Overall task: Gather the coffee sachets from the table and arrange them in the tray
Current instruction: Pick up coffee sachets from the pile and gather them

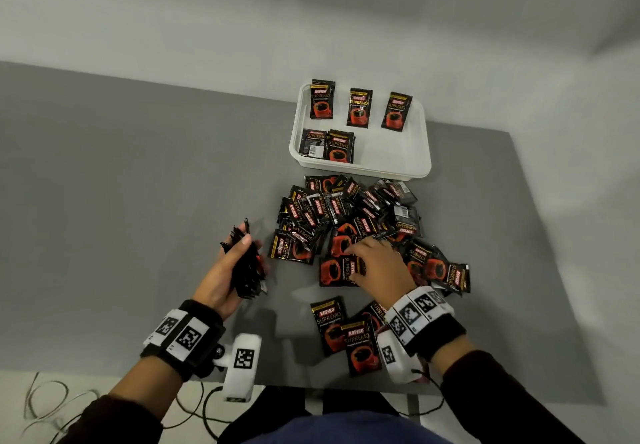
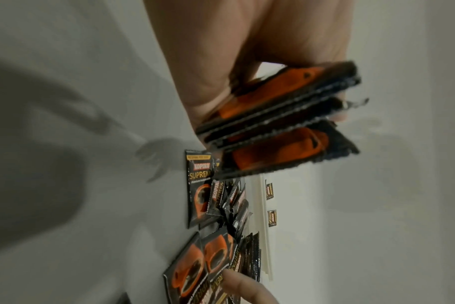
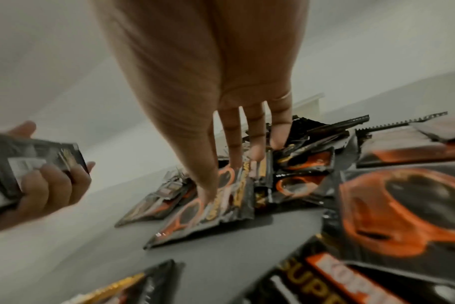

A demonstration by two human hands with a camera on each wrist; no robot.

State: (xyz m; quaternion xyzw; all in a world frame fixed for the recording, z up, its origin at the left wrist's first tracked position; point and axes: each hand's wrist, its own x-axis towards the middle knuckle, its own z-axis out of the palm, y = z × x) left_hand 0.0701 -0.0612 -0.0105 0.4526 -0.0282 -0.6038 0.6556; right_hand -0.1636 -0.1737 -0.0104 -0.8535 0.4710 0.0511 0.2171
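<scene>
A heap of black-and-orange coffee sachets (image 1: 349, 216) lies on the grey table (image 1: 138, 184) below the white tray (image 1: 394, 163). Several sachets (image 1: 359, 107) lie in rows inside the tray. My left hand (image 1: 228, 270) grips a stack of sachets (image 1: 247, 267) edge-on, left of the heap; the stack (image 2: 278, 119) fills the left wrist view. My right hand (image 1: 377, 267) lies palm-down on the heap's near side, straight fingers (image 3: 231, 144) touching a sachet (image 3: 216, 207). Two more sachets (image 1: 343, 332) lie nearer me.
The tray's right half holds no sachets. Table edges run along the right and the front. Cables (image 1: 52, 405) trail on the floor at lower left. A white marker block (image 1: 242, 364) hangs under my left wrist.
</scene>
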